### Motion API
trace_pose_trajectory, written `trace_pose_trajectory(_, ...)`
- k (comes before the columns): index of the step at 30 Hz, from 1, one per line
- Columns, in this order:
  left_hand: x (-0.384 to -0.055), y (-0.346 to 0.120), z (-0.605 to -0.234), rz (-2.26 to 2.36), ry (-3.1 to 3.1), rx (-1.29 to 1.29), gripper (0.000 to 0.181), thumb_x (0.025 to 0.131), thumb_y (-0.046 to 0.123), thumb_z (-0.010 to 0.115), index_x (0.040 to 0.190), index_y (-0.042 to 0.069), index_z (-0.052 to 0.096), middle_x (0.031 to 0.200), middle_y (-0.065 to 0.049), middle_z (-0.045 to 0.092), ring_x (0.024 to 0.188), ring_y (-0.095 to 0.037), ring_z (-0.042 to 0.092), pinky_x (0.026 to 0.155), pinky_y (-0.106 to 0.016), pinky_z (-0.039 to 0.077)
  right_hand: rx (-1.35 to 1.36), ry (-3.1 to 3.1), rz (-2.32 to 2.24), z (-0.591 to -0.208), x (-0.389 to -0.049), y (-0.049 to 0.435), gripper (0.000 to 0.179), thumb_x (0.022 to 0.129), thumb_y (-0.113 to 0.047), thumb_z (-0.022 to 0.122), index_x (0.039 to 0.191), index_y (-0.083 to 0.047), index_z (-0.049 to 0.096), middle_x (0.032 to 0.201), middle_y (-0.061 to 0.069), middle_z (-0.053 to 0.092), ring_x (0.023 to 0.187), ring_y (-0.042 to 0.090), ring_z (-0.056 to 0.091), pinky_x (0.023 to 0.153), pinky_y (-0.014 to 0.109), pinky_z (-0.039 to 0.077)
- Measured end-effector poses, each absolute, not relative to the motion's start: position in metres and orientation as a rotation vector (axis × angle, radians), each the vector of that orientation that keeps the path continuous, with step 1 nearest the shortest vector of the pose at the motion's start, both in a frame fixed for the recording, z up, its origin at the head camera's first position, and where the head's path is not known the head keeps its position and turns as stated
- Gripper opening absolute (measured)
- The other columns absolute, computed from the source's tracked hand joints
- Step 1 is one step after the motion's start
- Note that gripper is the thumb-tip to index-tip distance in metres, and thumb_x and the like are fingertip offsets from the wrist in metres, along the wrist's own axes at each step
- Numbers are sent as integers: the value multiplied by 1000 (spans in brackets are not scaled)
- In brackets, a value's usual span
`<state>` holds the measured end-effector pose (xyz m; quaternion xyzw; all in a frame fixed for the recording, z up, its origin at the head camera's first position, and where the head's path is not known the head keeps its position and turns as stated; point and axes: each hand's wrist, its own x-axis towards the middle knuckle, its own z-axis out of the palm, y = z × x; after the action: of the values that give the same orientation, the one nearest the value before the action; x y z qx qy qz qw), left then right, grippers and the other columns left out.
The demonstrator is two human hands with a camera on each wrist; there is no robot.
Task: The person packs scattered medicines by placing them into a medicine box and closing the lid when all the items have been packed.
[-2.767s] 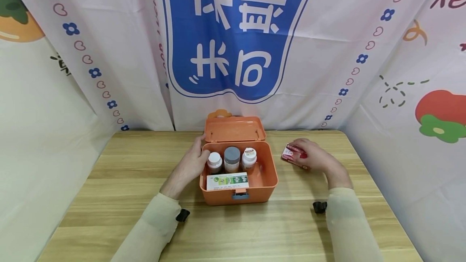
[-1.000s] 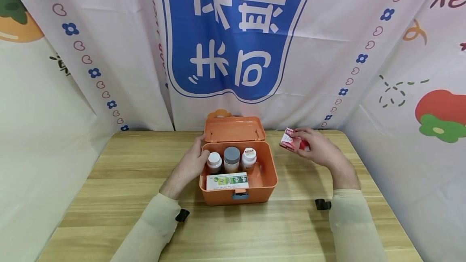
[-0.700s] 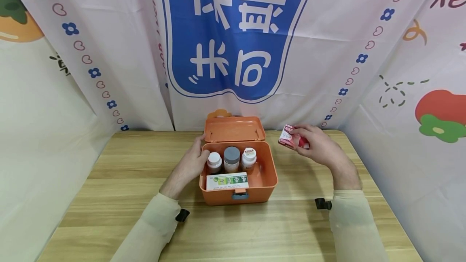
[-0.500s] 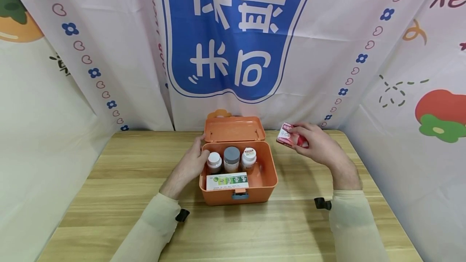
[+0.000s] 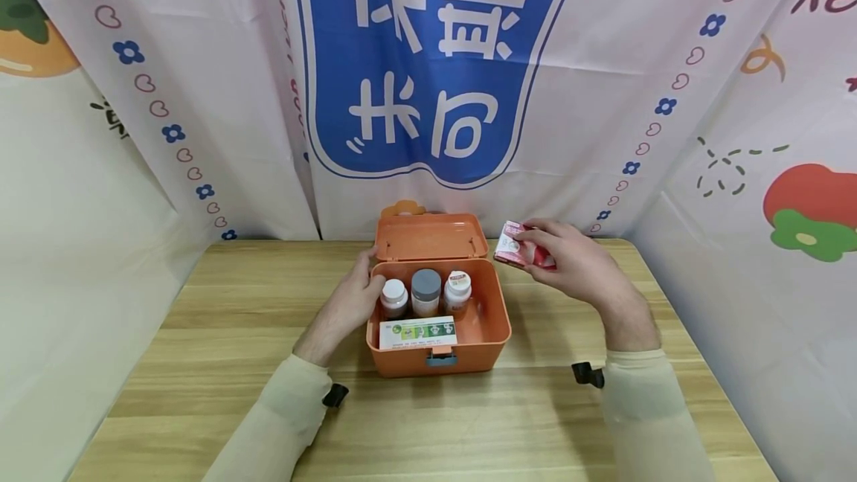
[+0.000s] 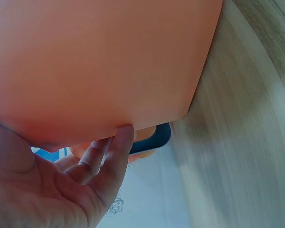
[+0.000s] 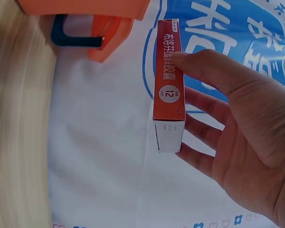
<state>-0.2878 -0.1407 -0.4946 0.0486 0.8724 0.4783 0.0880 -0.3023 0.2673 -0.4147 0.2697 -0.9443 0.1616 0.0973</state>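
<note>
An orange lidded storage box [image 5: 498, 333] stands on the table with its lid [image 5: 431, 236] raised at the back. My left hand [image 5: 351, 296] holds its left side near the back corner, thumb at the rim and fingers behind. In the left wrist view, fingertips [image 6: 126, 133] touch the orange wall. My right hand [image 5: 579, 262] pinches a red and white medicine carton [image 5: 512, 244] between thumb and fingers, above the table right of the lid. Its printed red side [image 7: 168, 71] faces the right wrist camera. Inside the storage box are white-capped bottles [image 5: 395, 296], a grey-capped bottle [image 5: 426, 288] and a white-green carton [image 5: 418, 333].
The wooden table [image 5: 428, 422] runs up to a printed cloth backdrop [image 5: 254, 132] behind the storage box. A blue latch [image 5: 442, 359] sits on the storage box's front. Dark handle ends [image 7: 76, 40] show behind it in the right wrist view.
My right hand has gripped the medicine carton, raised it from the table and brought it left toward the storage box's lid. My left hand stays where it was.
</note>
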Motion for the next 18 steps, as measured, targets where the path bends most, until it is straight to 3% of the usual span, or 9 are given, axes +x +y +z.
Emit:
trace_pose_trajectory(8,-287,-141,-493,1412,2610,150,71,124,28,36,189,10,14,184,-30,44,167,-47,53,138,-68,44,874,-2775,405,-411,-299,249,47,103,-20,87,148,-8,80,158,19,73,140,46,71,125,63,58)
trace_pose_trajectory(18,-288,-141,-494,1419,2605,160,71,124,28,37,188,9,14,185,-30,43,168,-47,51,138,-68,44,926,-2771,352,-407,-290,230,48,102,-21,89,148,-16,80,158,17,73,141,44,71,123,64,60)
